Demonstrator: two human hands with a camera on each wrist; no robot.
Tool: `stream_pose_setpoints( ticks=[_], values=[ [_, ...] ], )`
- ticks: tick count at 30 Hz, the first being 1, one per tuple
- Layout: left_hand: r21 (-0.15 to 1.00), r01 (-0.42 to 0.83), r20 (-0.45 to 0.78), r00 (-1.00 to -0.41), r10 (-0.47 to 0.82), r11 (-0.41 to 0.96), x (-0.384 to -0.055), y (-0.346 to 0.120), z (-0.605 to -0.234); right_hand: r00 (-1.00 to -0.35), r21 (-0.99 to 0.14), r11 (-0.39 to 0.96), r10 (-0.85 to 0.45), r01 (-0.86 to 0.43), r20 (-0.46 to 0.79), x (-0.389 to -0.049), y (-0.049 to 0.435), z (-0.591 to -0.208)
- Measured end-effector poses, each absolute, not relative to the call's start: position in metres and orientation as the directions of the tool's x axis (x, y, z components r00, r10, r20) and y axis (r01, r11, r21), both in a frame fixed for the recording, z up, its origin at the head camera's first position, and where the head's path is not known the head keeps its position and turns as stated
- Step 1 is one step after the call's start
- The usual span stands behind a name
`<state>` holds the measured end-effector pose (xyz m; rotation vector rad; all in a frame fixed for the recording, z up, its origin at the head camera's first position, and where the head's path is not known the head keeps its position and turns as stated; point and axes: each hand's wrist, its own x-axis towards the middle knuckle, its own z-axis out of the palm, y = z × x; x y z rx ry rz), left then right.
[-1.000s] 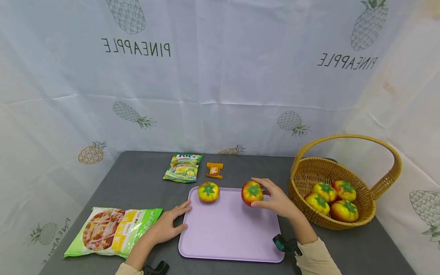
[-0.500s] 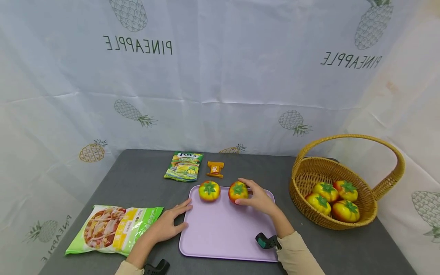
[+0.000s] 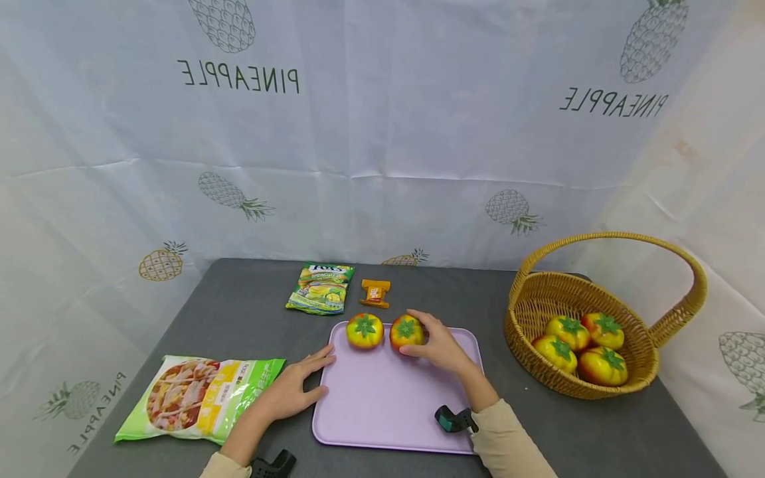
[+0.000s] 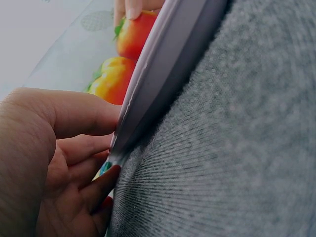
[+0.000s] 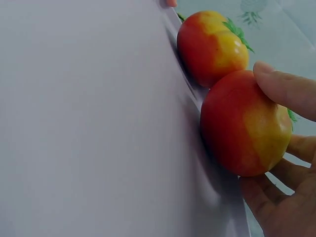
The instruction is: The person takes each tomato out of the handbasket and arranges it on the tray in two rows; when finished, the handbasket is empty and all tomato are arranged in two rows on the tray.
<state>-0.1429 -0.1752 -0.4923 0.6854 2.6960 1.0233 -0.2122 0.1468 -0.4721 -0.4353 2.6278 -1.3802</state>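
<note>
Plainly, the right hand (image 3: 440, 345) gripped a glossy, red-and-yellow, green-leaved fruit (image 3: 403, 333) at the tray (image 3: 388, 405)'s far rim; the left hand (image 3: 294, 390), fingers loose, touched the left rim.

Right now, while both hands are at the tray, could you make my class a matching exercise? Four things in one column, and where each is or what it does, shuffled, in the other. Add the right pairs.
Column one
1. left hand
2. right hand
3. wicker basket
4. small orange packet

Column two
A. contains four fruits
B. touches the left edge of the lilac tray
C. lies on the grey tabletop, beyond the tray's far edge
D. grips a red-and-yellow fruit

Right pairs: 1-B, 2-D, 3-A, 4-C
</note>
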Motion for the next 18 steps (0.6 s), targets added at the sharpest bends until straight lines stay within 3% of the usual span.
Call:
stream_pose_setpoints(
  ticks=[18],
  values=[
    [0.663, 0.355, -0.001, -0.880, 0.475, 0.659, -0.1430, -0.1751, -0.4926, -0.946, -0.822, 0.538, -0.325, -0.188, 0.003, -0.2119, 0.1420, -0.4724]
  ],
)
